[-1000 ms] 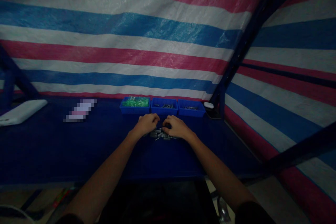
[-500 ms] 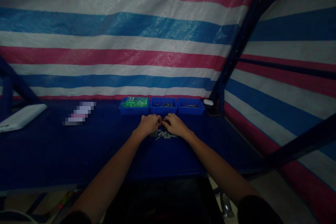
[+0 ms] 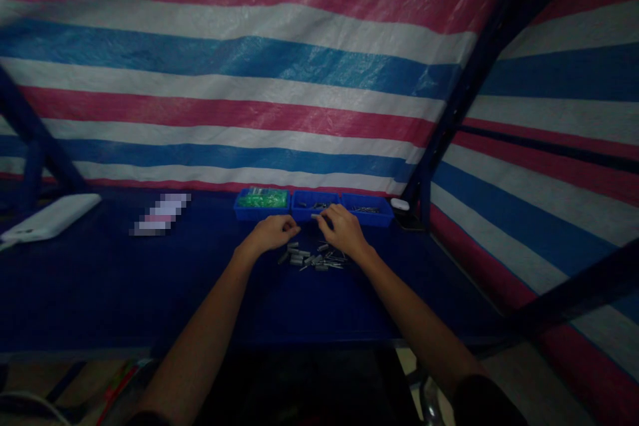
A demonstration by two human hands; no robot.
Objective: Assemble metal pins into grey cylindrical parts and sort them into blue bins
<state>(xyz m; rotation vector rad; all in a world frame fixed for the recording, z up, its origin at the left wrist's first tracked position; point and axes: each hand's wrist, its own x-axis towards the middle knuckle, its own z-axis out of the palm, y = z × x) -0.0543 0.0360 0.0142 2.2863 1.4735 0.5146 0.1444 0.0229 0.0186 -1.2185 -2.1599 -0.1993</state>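
- Two hands, the left hand point(image 3: 273, 233) and the right hand point(image 3: 342, 229), have drawn apart from their near meeting half a second ago; the loose metal pieces point(image 3: 296, 262) below them now show more fully.
- Gripped in the right hand's fingers is a small grey cylinder point(image 3: 315, 216), just in front of the middle blue bin point(image 3: 302, 214); one hand alone seems to handle it now, away from the pile.
- The left hand's fingers curl close together; whether they pinch anything, I cannot tell.
- The pile lies on the tabletop point(image 3: 150, 293), on the person's side of the fingers; cylinders and thin pins mix there.
- Green packets point(image 3: 263, 198) fill the left blue bin point(image 3: 259, 215); thin metal parts lie in the right blue bin point(image 3: 378, 220); a white case point(image 3: 399, 204) sits beside it.
- The right hand hides part of the middle and right bins; a white slab point(image 3: 52, 217) lies well apart, leftward, out of the way.
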